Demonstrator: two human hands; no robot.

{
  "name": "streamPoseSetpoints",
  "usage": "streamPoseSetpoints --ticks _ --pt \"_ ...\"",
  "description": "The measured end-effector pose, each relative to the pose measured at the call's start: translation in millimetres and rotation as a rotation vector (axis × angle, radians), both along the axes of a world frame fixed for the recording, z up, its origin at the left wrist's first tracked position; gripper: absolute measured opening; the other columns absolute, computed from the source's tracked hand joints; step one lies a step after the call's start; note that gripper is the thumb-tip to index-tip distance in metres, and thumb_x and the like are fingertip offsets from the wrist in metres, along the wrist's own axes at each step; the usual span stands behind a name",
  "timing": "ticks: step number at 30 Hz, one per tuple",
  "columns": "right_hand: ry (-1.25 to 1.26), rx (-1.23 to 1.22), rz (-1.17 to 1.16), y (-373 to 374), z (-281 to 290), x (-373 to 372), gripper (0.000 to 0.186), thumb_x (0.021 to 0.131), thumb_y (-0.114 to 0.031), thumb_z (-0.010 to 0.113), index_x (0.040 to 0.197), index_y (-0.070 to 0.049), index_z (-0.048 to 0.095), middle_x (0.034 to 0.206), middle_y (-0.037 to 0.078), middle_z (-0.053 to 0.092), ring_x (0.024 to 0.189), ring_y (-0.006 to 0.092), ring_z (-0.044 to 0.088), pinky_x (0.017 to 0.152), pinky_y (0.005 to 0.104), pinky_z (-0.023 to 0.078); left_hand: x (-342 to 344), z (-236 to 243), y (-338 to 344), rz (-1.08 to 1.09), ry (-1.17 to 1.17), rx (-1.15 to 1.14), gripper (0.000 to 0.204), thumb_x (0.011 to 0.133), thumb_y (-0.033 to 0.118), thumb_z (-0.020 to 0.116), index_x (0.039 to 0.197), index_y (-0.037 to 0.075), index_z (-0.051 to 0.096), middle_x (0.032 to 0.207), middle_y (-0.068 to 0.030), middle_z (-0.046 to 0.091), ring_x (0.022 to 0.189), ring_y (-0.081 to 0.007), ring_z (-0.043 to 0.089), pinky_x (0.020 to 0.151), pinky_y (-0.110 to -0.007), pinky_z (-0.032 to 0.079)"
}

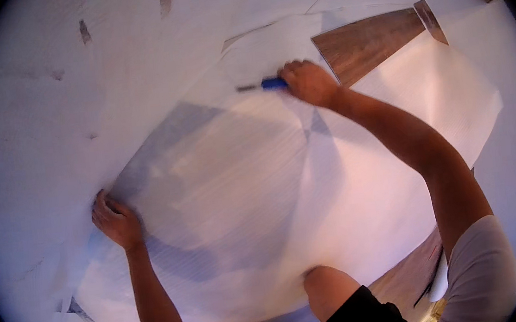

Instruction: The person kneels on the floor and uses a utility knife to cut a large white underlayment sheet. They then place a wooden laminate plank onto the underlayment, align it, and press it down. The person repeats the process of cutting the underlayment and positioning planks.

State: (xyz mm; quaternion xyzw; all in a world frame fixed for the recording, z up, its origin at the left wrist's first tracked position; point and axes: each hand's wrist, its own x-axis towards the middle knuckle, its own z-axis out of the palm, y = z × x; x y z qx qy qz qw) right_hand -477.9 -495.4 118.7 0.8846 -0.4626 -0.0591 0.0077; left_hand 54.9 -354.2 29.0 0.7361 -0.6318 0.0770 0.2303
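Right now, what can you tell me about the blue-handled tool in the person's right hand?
The blue-handled tool is slim, with a bright blue grip and a thin dark shaft or blade pointing toward the person's left. It lies nearly level, its tip on or just above the large white sheet. The right hand is closed around the rear of the handle, hiding its end. The tip is too small to tell its type; it may be a knife or a screwdriver.

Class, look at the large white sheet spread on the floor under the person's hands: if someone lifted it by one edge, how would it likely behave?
The large white sheet would probably flop and sag, since it already lies in soft ripples and creases. It looks thin and likely light, as the left hand presses its edge flat. It may cut or tear easily where the right hand works the blue-handled tool.
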Motion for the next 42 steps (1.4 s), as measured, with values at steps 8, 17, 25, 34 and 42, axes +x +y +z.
streamPoseSetpoints --ticks 8,17,25,34,42 --pt "-0.513 -0.126 -0.358 -48.1 -54.7 56.6 0.043 0.104 -0.035 0.058 0.138 -0.009 0.062 0.143 0.011 0.06 0.136 0.033 0.051 0.116 0.0458 0.04 -24.8 -0.3 -2.0 -0.091 -0.334 0.131 0.043 0.097 0.014 0.057 0.139 0.006 0.059 0.134 -0.0169 0.062 0.128 -0.0372 0.055 0.112 -0.057 0.039" --pt "-0.374 -0.266 -0.259 -54.6 -57.7 85.6 0.052 0.102 -0.025 0.053 0.152 -0.009 0.053 0.158 0.008 0.05 0.149 0.0282 0.041 0.125 0.0456 0.031 -176.6 53.9 -114.6 -0.416 -0.382 -0.095 0.05 0.089 0.011 0.072 0.137 0.007 0.058 0.123 -0.0135 0.059 0.112 -0.0311 0.062 0.098 -0.048 0.053" --pt "-0.429 -0.262 -0.251 -57.8 -55.0 76.1 0.056 0.099 -0.025 0.055 0.152 -0.006 0.051 0.156 0.008 0.052 0.148 0.0273 0.041 0.125 0.0446 0.031 -173.9 69.3 -127.7 -0.572 -0.366 0.463 0.024 0.093 0.006 0.061 0.117 0.002 0.061 0.097 -0.0137 0.067 0.077 -0.0306 0.072 0.07 -0.044 0.059" --pt "-0.421 -0.213 -0.301 -61.3 -55.5 89.0 0.058 0.103 -0.028 0.049 0.155 -0.005 0.047 0.161 0.011 0.046 0.15 0.0266 0.038 0.127 0.0441 0.028 -78.6 190.0 -23.4 -0.697 -0.647 0.892 0.002 0.09 0.009 0.061 0.091 0.011 0.06 0.086 -0.0097 0.068 0.077 -0.0287 0.072 0.068 -0.044 0.055" --pt "-0.25 -0.406 -0.229 -52.5 -78.6 102.7 0.049 0.101 -0.022 0.058 0.144 0.002 0.055 0.148 0.021 0.056 0.141 0.0372 0.05 0.122 0.0479 0.036 247.7 270.2 437.7 0.186 -0.79 1.485 0.017 0.093 0.017 0.059 0.084 0.013 0.074 0.083 -0.0117 0.078 0.082 -0.0301 0.078 0.072 -0.043 0.059"
